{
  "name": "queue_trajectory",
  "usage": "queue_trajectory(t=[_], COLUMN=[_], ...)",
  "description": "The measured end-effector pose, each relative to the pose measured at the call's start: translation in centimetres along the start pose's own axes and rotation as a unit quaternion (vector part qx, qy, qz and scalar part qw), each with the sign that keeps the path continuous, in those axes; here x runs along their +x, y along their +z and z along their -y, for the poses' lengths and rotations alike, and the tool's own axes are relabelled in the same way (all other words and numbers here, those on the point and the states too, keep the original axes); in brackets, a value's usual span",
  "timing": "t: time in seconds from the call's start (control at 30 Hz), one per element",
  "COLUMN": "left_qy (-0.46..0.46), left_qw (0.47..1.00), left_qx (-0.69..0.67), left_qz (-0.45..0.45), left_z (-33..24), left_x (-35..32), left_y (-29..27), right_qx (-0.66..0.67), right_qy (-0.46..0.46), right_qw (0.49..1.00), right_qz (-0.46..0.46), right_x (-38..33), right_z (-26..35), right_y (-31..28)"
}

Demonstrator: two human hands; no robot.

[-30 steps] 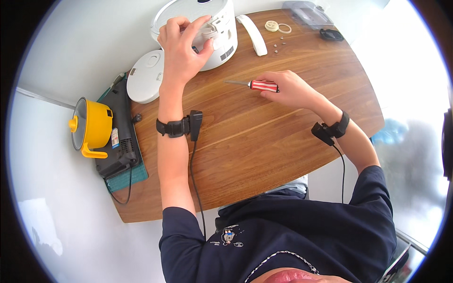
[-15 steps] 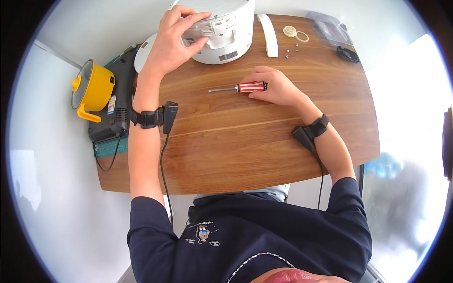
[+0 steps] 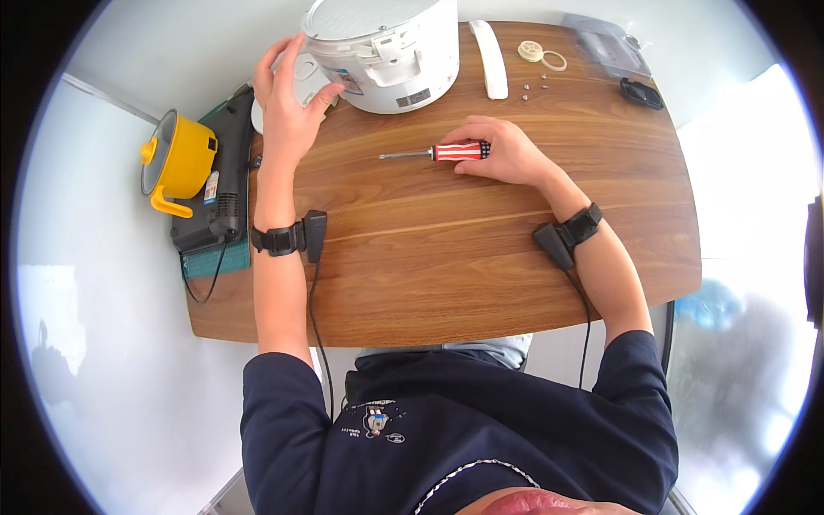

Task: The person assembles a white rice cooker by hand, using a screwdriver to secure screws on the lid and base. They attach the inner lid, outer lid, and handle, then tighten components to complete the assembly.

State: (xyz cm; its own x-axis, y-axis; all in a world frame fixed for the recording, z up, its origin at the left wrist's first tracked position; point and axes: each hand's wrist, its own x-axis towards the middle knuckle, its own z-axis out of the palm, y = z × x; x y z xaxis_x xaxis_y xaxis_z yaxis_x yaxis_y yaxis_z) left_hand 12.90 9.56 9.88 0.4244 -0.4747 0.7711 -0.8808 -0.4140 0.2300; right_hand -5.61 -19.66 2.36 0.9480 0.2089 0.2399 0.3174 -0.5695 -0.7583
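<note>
At table's far edge, L hand [image 3: 287,107] steadies cooker [image 3: 382,51]; R hand [image 3: 506,154] on screwdriver [image 3: 442,153].

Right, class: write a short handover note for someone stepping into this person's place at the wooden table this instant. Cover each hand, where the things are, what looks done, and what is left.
Left hand: open, fingers against the left side of the white rice cooker at the table's far edge.
Right hand: resting on the handle of the red-and-white striped screwdriver, which lies flat on the table, tip pointing left.
Already off: a white curved handle piece, two rings and small screws, lying right of the cooker.
Left: the cooker body looks otherwise whole; probably more to unscrew.
</note>
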Motion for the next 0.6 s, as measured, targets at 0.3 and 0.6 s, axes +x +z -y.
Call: queue_trajectory(t=[0.3, 0.6], left_qy=[-0.210, -0.150], left_qw=[0.972, 0.958], left_qx=[0.075, 0.200], left_qz=[0.075, 0.141], left_z=[10.4, 7.5], left_x=[-5.9, -6.5], left_y=[-3.2, 1.0], right_qx=[0.000, 0.020], right_qy=[0.034, 0.050], right_qw=[0.999, 0.999], right_qz=[0.008, -0.005], right_x=[0.0, 0.1], right_z=[0.1, 0.3], right_y=[0.4, 0.2])
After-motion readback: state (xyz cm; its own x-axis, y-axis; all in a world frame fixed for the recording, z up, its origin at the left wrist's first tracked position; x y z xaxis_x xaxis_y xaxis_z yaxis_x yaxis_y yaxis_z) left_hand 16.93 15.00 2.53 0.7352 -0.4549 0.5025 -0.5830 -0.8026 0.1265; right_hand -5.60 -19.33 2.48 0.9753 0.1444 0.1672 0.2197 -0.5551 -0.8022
